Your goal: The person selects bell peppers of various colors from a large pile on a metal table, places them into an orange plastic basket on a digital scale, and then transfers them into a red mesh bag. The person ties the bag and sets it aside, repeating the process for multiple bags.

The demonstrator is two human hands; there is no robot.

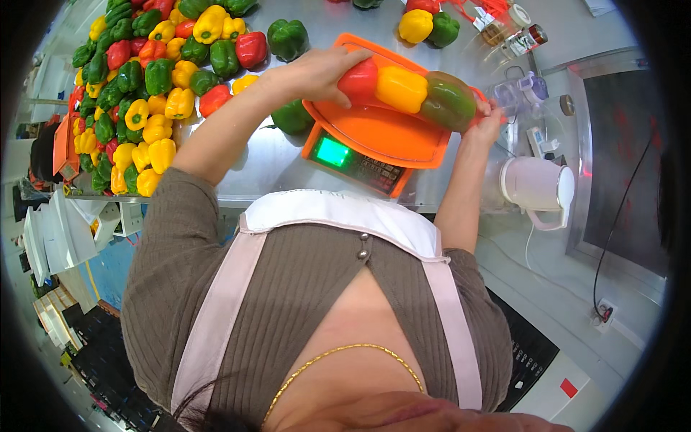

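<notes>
A red bell pepper, a yellow one and a green one lie end to end over the orange tray of a digital scale. Fine red netting appears to cover them; it gathers at the right end. My left hand grips the red pepper, thumb on the near side and fingers on the far side. At the other end, my right hand pinches the gathered red netting beside the green pepper. The scale's display glows green below the tray.
Many loose bell peppers cover the left of the metal table. A green pepper sits by the scale's left side. Several peppers, red netting and jars stand at the back right. An electric kettle is at right.
</notes>
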